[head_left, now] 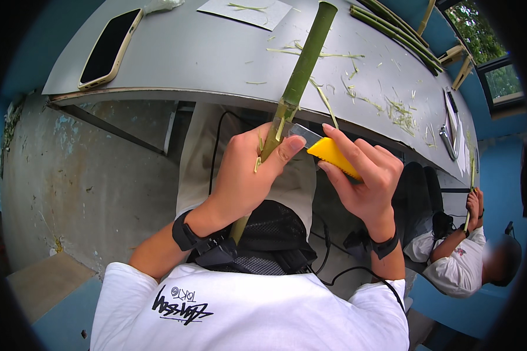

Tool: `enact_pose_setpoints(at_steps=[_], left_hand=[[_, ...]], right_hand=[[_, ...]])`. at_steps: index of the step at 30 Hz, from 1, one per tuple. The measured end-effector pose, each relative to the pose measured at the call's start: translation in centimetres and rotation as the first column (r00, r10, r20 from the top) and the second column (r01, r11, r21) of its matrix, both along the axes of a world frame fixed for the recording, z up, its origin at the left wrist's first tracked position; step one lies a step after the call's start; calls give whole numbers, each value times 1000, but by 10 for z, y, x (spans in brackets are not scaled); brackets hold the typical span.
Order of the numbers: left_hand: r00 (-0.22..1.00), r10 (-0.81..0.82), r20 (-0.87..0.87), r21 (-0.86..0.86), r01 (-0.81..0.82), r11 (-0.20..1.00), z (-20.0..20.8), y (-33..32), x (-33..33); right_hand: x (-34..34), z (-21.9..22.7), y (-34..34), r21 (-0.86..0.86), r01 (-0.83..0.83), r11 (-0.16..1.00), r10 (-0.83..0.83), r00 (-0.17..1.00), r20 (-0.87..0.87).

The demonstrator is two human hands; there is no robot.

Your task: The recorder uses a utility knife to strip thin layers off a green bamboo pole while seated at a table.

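Note:
A green bamboo stalk (308,61) slants from the far side of the table toward my lap. Its skin is pared away to paler wood at the table's front edge. My left hand (249,167) is wrapped around this pared part, with the thumb stretched toward the blade. In my right hand (366,175) is a knife with a yellow handle (336,157), gripped between thumb and fingers. Its wide, flat blade (303,136) lies against or very near the stalk beside my left thumb; exact contact cannot be made out. Pale shavings cling to the stalk and my left hand.
On the grey table (205,64) lie a phone (110,50) at the left, a white sheet (246,11), scattered shavings (401,114) and several bamboo stalks (395,35) at the far right. A metal tool (449,142) rests near the right end. Another person (459,263) sits at the right, holding a thin strip.

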State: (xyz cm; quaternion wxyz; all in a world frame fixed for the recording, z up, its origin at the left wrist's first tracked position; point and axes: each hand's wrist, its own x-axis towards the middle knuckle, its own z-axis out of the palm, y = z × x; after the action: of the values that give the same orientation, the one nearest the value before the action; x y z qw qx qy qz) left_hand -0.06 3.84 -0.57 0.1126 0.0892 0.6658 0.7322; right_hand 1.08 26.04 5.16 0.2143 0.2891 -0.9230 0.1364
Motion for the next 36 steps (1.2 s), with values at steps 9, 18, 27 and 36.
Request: enact_pose_setpoints(at_steps=[9,18,27,36], left_hand=[[996,-54,72,67,49,997,8,-6,-4],[990,-118,84,277,90,957,9,-1,-4],[1000,-10,-12,60,10,998,4,5,2],[996,-79,33,151,73,986,9,3,2]], right_hand=[[-1,5,-1,-65,5,998,1,996,85],[-3,2,-4,-144,-6,990,21,994,103],[-1,7,0,-34,12,999,-10,999,41],[4,15,-1,-75,22,997,-18,999,47]])
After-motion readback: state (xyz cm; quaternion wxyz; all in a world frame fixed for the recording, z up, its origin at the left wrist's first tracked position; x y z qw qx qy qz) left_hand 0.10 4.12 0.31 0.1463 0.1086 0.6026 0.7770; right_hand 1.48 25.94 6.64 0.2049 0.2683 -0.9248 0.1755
